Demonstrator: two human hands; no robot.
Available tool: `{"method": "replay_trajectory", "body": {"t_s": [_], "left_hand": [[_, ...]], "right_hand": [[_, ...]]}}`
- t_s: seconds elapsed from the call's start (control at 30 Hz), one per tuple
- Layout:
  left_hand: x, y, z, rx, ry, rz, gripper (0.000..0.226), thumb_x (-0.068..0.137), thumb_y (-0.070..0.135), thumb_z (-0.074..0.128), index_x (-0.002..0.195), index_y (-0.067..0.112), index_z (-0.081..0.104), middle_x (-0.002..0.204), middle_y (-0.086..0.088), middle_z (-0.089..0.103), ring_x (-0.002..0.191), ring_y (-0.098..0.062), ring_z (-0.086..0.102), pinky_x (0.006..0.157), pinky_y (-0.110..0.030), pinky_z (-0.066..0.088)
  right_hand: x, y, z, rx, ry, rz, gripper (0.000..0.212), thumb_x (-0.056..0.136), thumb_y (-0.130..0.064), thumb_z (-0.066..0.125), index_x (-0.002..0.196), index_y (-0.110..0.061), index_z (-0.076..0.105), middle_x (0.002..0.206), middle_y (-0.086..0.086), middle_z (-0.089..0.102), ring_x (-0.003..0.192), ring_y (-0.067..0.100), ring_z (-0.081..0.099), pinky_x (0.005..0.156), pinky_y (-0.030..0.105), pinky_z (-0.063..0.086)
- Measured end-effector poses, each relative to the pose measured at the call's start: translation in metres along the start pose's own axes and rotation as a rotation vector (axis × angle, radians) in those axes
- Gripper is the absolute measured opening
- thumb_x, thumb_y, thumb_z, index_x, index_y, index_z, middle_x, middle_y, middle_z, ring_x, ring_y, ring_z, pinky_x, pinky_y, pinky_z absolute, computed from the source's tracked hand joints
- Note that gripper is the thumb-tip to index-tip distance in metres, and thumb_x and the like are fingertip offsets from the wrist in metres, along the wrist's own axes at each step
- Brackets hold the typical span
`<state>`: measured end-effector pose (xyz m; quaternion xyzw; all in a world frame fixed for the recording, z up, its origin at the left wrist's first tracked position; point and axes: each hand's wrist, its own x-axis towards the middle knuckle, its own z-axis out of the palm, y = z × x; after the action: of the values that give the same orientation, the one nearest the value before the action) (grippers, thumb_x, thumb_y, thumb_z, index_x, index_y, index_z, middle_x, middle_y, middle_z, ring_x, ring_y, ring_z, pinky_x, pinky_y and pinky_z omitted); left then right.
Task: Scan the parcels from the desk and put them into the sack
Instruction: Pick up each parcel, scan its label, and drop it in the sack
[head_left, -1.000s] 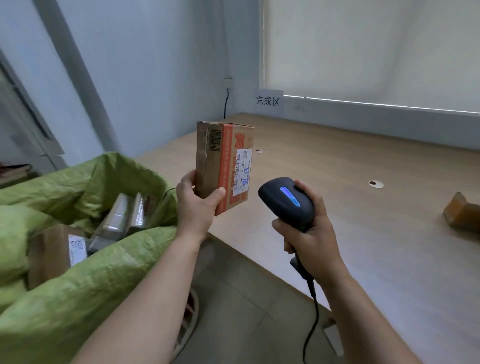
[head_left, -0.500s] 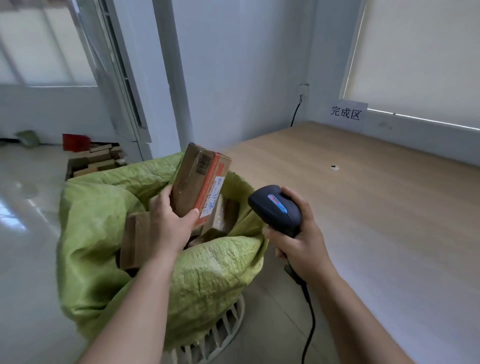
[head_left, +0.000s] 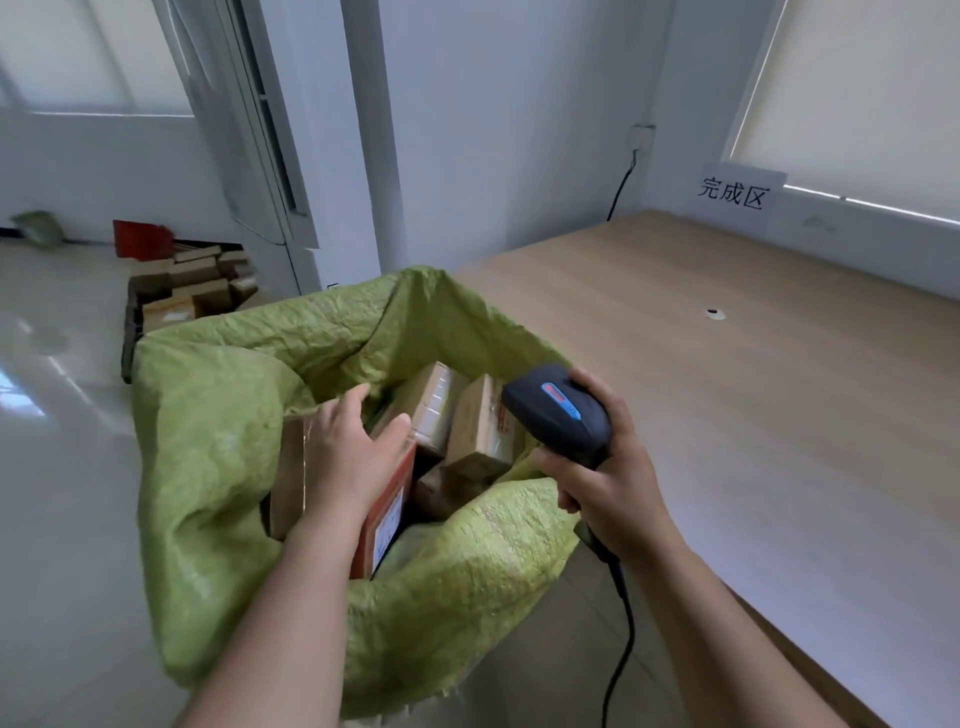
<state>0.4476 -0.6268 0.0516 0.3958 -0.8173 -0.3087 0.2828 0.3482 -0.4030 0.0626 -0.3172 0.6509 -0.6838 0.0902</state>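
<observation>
The green woven sack (head_left: 218, 415) stands open beside the wooden desk (head_left: 753, 389) and holds several cardboard parcels (head_left: 478, 431). The brown parcel with the red stripe and white label (head_left: 387, 514) sits upright inside the sack's near side. My left hand (head_left: 348, 452) lies over its top with fingers stretched out and thumb spread, not curled round it. My right hand (head_left: 608, 478) grips the black barcode scanner (head_left: 558, 410) just above the sack's right rim, between sack and desk edge. The scanner's cable hangs down from my fist.
A crate of cardboard boxes (head_left: 192, 286) sits on the glossy floor behind the sack, with a red object beside it. A paper sign (head_left: 732, 192) is fixed at the desk's far edge under the window. A small round grommet (head_left: 714, 313) is set in the desktop.
My left hand carried the red-striped parcel from above the desk edge down into the sack and has opened over it. My view swung left toward the sack; the scanner hand followed.
</observation>
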Motion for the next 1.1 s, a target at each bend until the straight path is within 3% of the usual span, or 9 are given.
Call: {"method": "replay_trajectory", "body": {"t_s": [0.13, 0.23, 0.5, 0.7, 1.1], "left_hand": [[-0.007, 0.024, 0.028, -0.156, -0.099, 0.136, 0.056, 0.085, 0.036, 0.064, 0.137, 0.026, 0.047, 0.134, 0.001, 0.048, 0.124, -0.018, 0.043, 0.1, -0.035, 0.036], [-0.02, 0.044, 0.051, -0.142, -0.183, 0.236, 0.058, 0.085, 0.037, 0.064, 0.138, 0.027, 0.044, 0.136, 0.001, 0.048, 0.126, -0.018, 0.043, 0.103, -0.038, 0.038], [-0.073, 0.111, 0.096, -0.137, -0.328, 0.431, 0.054, 0.086, 0.037, 0.064, 0.137, 0.027, 0.048, 0.139, 0.002, 0.046, 0.131, -0.011, 0.029, 0.1, -0.024, 0.024], [-0.132, 0.17, 0.123, -0.117, -0.399, 0.512, 0.055, 0.086, 0.037, 0.065, 0.137, 0.026, 0.049, 0.139, -0.002, 0.047, 0.131, -0.02, 0.035, 0.105, -0.034, 0.03], [-0.282, 0.275, 0.193, -0.183, -0.524, 0.722, 0.056, 0.085, 0.036, 0.066, 0.137, 0.025, 0.049, 0.13, 0.002, 0.052, 0.123, -0.015, 0.039, 0.095, -0.022, 0.027]], "right_hand": [[-0.005, 0.003, -0.014, -0.066, 0.044, 0.034, 0.072, 0.072, -0.016, 0.073, 0.124, -0.059, 0.049, 0.107, -0.025, 0.06, 0.05, 0.01, 0.053, 0.046, 0.026, 0.047], [-0.014, -0.002, -0.033, -0.108, 0.115, 0.048, 0.07, 0.073, -0.017, 0.074, 0.124, -0.059, 0.049, 0.108, -0.031, 0.06, 0.057, 0.004, 0.058, 0.05, 0.021, 0.048], [-0.056, -0.021, -0.109, -0.116, 0.267, 0.105, 0.069, 0.072, -0.018, 0.073, 0.121, -0.061, 0.049, 0.103, -0.026, 0.062, 0.054, 0.009, 0.056, 0.05, 0.023, 0.047], [-0.102, -0.043, -0.176, -0.134, 0.377, 0.09, 0.069, 0.076, -0.013, 0.072, 0.12, -0.062, 0.049, 0.108, -0.008, 0.061, 0.056, 0.008, 0.055, 0.048, 0.02, 0.047], [-0.216, -0.069, -0.32, -0.179, 0.58, 0.079, 0.07, 0.076, -0.012, 0.073, 0.125, -0.057, 0.048, 0.109, -0.012, 0.061, 0.058, 0.009, 0.054, 0.052, 0.021, 0.048]]}}
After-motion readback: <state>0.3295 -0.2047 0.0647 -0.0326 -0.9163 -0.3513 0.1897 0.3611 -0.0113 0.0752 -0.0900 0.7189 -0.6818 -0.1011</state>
